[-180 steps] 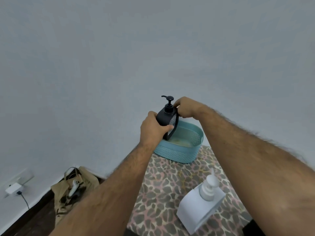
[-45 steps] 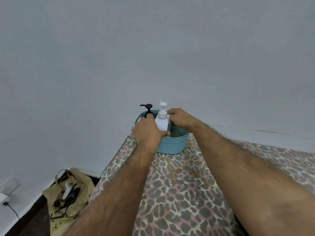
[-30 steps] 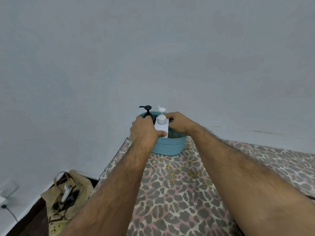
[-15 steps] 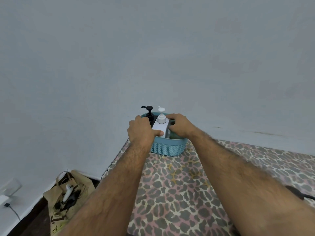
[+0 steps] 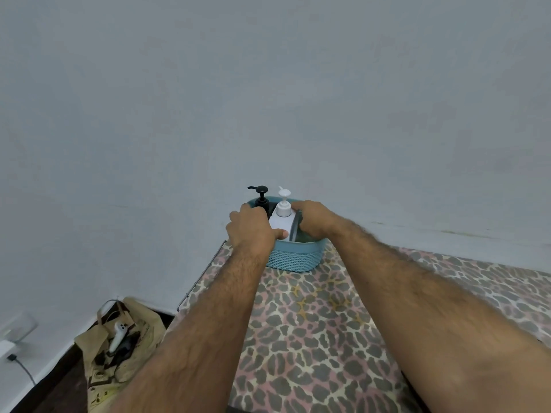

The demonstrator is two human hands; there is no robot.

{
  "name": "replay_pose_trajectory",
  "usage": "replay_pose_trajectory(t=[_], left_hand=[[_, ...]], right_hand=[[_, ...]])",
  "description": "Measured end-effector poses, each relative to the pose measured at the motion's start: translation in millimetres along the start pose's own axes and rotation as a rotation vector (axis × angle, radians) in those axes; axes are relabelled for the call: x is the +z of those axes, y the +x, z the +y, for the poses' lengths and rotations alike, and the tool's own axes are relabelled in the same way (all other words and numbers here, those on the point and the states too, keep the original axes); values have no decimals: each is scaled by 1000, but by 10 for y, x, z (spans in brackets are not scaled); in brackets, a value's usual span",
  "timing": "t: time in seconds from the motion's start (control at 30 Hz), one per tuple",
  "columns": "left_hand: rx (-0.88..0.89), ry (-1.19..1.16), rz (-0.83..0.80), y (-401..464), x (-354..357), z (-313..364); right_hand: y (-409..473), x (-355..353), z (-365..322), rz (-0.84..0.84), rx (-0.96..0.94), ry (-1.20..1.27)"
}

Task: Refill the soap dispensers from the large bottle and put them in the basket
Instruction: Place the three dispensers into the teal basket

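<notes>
Both hands hold the white dispenser (image 5: 280,223) in the basket (image 5: 293,257) at the far left corner of the tabletop (image 5: 313,323) — the left hand (image 5: 252,231) grips its near side, the right hand (image 5: 316,220) its far side. Refilled, it is probably heavy and maybe slippery — better to hold the stiff body, not the pump. The black dispenser (image 5: 261,199) stands beside it.
</notes>
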State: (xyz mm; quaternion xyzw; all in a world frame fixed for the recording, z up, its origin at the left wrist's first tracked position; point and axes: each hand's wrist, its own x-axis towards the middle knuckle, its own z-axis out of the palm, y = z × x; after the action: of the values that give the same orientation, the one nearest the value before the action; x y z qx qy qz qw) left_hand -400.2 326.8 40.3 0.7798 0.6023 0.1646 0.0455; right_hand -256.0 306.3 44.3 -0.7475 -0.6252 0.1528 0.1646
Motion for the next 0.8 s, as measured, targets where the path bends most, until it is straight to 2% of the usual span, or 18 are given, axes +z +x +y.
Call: replay_pose_trajectory(t=[0.1,0.23,0.43,0.53,0.67,0.8], left_hand=[[-7,15,-10,-38,15,9],[37,-8,92,-191,18,-4],[192,-298,293,-544,-117,93],[309,-444,251,-761,-179,213],[436,-516,189,-1091,-240,386],[481,-581,100,-1495,-291,547]], right_hand=[[-111,-104,-26,-79,7,-94],[-255,-244,-21,8,28,-107],[-571,-566,20,67,0,-137],[-824,-818,54,79,-11,-137],[-1217,-1173,178,92,-18,-103],[-1729,-1420,401,158,-8,109]])
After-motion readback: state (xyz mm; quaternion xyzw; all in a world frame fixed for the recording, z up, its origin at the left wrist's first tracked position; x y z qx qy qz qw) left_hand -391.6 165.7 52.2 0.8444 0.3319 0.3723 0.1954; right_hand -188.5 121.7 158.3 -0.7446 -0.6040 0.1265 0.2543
